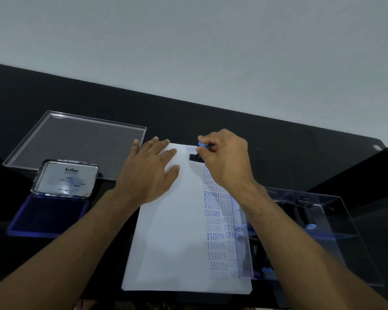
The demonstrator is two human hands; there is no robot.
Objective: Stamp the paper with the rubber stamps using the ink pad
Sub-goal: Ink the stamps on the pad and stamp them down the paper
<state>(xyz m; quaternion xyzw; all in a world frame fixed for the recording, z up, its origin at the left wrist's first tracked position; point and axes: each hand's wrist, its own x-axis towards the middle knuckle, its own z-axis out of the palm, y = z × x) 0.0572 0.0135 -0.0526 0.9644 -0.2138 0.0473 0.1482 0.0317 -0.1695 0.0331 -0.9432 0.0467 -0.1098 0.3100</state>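
A white sheet of paper (173,238) lies on the black table, its right side covered with several blue stamped words. My left hand (150,171) rests flat on the paper's upper left part, fingers spread. My right hand (226,157) grips a rubber stamp (196,156) with a black base and a blue knob, pressed down near the paper's top edge, just below a blue "SAMPLE" print. The open ink pad (49,215) with a blue pad and a raised silver lid sits at the left.
A clear acrylic tray (54,139) lies behind the ink pad. At the right, a clear plastic box (323,238) holds more stamps with blue knobs and overlaps the paper's right edge. The table's far edge meets a pale wall.
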